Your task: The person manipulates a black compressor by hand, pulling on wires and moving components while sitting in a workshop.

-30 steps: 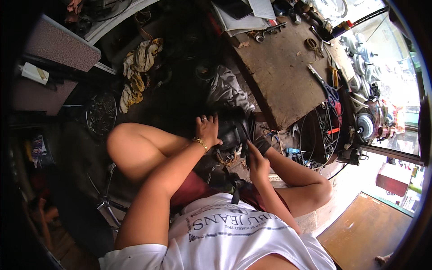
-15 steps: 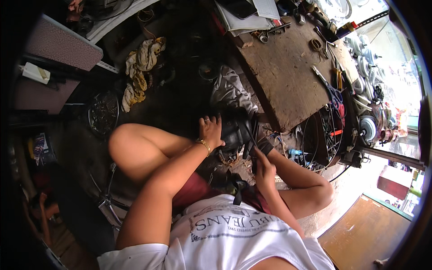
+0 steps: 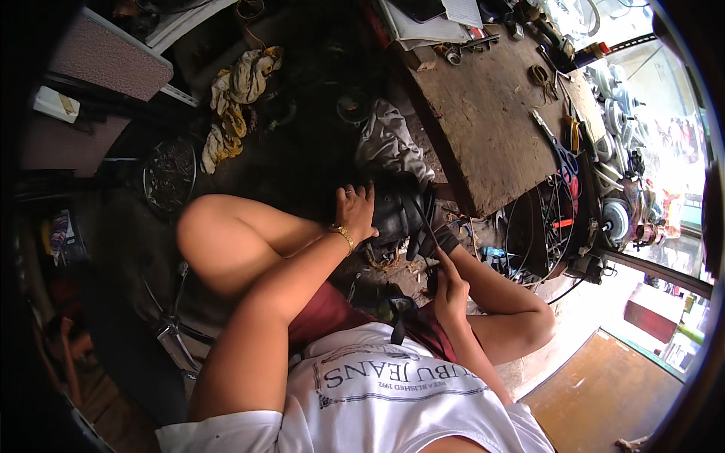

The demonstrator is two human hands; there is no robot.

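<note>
A black leather-like bag [image 3: 396, 215] lies low between my legs, with a dark strap [image 3: 423, 219] running down its right side. My left hand [image 3: 355, 214], with a ring and a gold bracelet, rests against the bag's left end, fingers stretched and apart. My right hand [image 3: 451, 293] is closed at the strap's lower end, its index finger pointing along it. The inside of that grip is hidden. Below the bag, a small black piece with a strap [image 3: 400, 313] lies against my dark red shorts [image 3: 325, 313].
A worn wooden bench [image 3: 483, 128] carries scissors [image 3: 555, 147], papers [image 3: 434, 23] and tools. A tool box [image 3: 555, 226] stands at its near right. Left are a bowl of small parts [image 3: 170, 177] and a stained cloth [image 3: 234, 106]. Grey fabric [image 3: 391, 140] lies beyond the bag.
My right hand has shifted slightly right. The left hand stays on the bag, a little higher in view. The whole view has tilted slightly.
</note>
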